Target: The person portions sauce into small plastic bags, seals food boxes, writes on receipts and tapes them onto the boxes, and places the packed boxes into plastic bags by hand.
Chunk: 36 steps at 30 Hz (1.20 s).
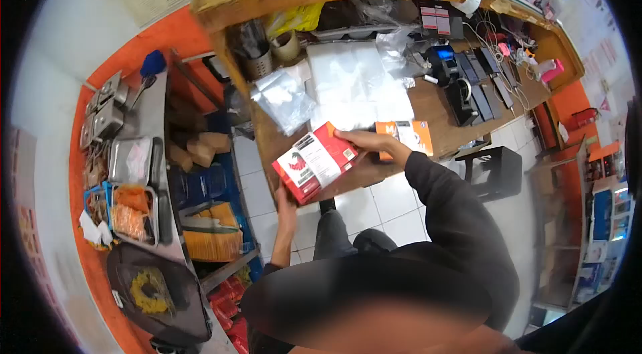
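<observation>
While the red printed carton point(314, 166) is held over the near-left edge of the counter point(435, 105), left hand point(286, 208) and right hand point(364, 142), each grip closed on opposite sides, should support it evenly without denting.

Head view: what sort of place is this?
Probably a small food shop's preparation and packing area, judging by the metal containers, the clear plastic bags and the printed red box being held.
</observation>
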Tool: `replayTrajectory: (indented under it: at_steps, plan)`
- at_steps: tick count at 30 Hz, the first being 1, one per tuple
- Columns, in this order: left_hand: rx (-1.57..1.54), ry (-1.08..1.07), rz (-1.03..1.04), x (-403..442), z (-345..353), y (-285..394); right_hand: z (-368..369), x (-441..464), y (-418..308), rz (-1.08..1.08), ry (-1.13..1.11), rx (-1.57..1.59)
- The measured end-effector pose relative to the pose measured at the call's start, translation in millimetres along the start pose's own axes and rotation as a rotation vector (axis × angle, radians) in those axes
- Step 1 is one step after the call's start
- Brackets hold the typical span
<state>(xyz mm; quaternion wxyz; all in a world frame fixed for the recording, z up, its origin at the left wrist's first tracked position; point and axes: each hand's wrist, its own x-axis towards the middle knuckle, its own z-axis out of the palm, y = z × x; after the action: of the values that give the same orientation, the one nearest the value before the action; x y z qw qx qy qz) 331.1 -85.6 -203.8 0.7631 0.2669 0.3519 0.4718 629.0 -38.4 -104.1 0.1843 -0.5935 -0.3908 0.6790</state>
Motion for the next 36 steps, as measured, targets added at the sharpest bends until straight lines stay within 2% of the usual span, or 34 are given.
replayTrajectory:
  at_steps: [1,2,3,4,5,7,9,11,13,15,17,19,20,21,22,23,24,25,26,27,29,30,31,33,34,35,36]
  plan:
    - [0.206,0.011,0.139,-9.3,-13.8,-0.5,-34.5,23.8,-0.2,0.028,0.055,-0.054]
    - [-0.071,-0.023,0.069,-15.1,-57.6,-11.4,-62.5,40.6,4.2,-0.166,0.162,-0.11]
    - [0.448,0.204,0.189,-42.2,-53.4,-9.0,-89.7,62.1,13.5,-0.362,0.485,-0.497]
    - [0.613,0.183,0.113,-62.1,-83.8,-9.5,-110.9,67.6,14.0,-0.521,0.706,-0.8]
    - [0.949,0.202,0.112,-83.6,-109.5,-25.6,-133.8,79.0,16.2,-0.568,0.767,-0.944]
    - [1.215,0.213,-0.219,-117.9,-123.4,-43.5,-162.9,96.2,16.2,-0.663,0.69,-0.844]
    - [1.425,0.089,-0.42,-134.3,-111.8,-69.8,-165.8,105.9,10.2,-0.731,0.747,-1.018]
    - [1.612,-0.115,-0.467,-124.3,-80.0,-102.0,-169.3,112.7,13.0,-0.764,0.735,-0.996]
    - [1.767,-0.311,-0.407,-100.2,-32.9,-127.0,-178.9,124.3,20.7,-0.893,0.698,-0.926]
    - [1.902,-0.462,-0.344,-78.9,14.7,-147.8,-183.6,131.8,25.1,-0.99,0.77,-0.909]
    - [2.015,-0.575,-0.297,-63.9,64.0,-167.1,-182.4,133.3,18.5,-0.896,0.716,-0.665]
    - [2.082,-0.634,-0.3,-55.3,113.5,-172.2,-185.1,127.6,-3.6,-0.851,0.647,-0.274]
    - [2.098,-0.614,-0.316,-53.6,135.7,-171.4,-178.6,121.1,-15.5,-0.905,0.557,-0.066]
    - [2.06,-0.516,-0.345,-51.1,159.5,-165.0,-164.1,88.1,-37.0,-1.021,0.463,0.17]
    - [1.953,-0.326,-0.389,-48.4,188.0,-152.6,-152.3,48.5,-59.1,-0.946,0.345,0.363]
    - [1.834,-0.143,-0.431,-46.6,205.0,-146.7,-154.0,6.7,-76.0,-1.026,0.246,0.293]
    - [1.298,-0.155,-0.408,-36.3,197.5,-141.0,-158.4,-51.2,-94.4,-0.834,0.039,0.379]
    - [1.187,-0.181,-0.319,-26.8,225.2,-115.5,-153.9,-82.6,-99.1,-0.928,-0.041,0.53]
    - [0.76,-0.084,-0.343,-17.5,237.5,-95.3,-164.3,-101.3,-95.9,-0.999,-0.199,0.528]
    - [0.716,-0.108,-0.228,-11.0,266.8,-66.5,-173.4,-126.1,-94.7,-0.996,-0.178,0.54]
    - [1.29,0.014,0.107,-3.7,244.0,-54.4,-193.5,-176.1,-89.4,-1.047,-0.134,0.451]
    - [1.132,-0.053,0.124,4.3,291.4,-35.9,-210.8,-190.8,-80.9,-1.008,-0.131,0.402]
    - [1.005,0.114,-0.041,13.3,287.5,-35.9,-220.7,-194.3,-69.3,-1.01,-0.084,0.408]
    - [0.006,-0.016,0.084,51.8,292.8,-63.2,-235.4,-185.9,-45.0,-0.813,0.025,0.594]
    - [0.01,-0.04,0.067,61.4,313.0,-72.1,-244.7,-183.9,-34.9,-0.828,0.057,0.611]
    - [0.043,-0.014,0.171,68.5,340.5,-82.2,-252.7,-188.6,-29.6,-0.841,0.08,0.613]
    - [0.058,-0.01,0.225,67.7,359.0,-88.7,-259.5,-195.1,-24.8,-0.812,0.111,0.775]
